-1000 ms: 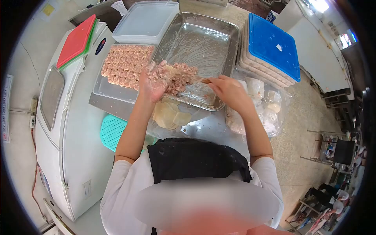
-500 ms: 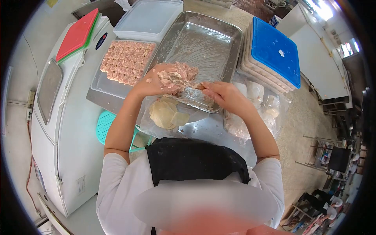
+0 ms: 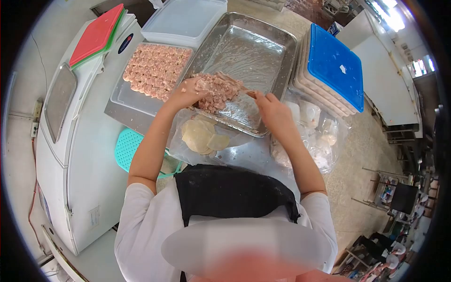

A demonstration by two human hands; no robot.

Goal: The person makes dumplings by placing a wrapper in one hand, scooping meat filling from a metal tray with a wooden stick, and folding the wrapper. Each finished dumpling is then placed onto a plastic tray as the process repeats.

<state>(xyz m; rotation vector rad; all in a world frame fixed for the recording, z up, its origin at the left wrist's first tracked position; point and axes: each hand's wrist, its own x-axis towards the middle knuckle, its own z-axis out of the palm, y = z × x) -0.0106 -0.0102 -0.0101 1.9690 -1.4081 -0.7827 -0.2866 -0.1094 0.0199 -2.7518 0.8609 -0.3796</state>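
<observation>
Left hand (image 3: 184,94) and right hand (image 3: 271,110) at work on minced meat (image 3: 217,95) with a slim spreading tool (image 3: 246,90).
The step in hand looks like gathering or scooping meat at the left hand's fingers; another stroke would call for a firm tool grip and a steady left palm, as the mince looks sticky. The right hand is closed round the tool's end, its forearm angled up and inward; the left forearm slants up to a bent wrist. The left fingers are partly hidden by meat, so I cannot tell whether they grip anything. The mince lies just right of the left hand, at the metal tray's (image 3: 292,51) near-left corner. Round dough wrappers (image 3: 198,136) lie just below the left hand; rows of filled dumplings (image 3: 155,68) lie beyond it, to its left.
</observation>
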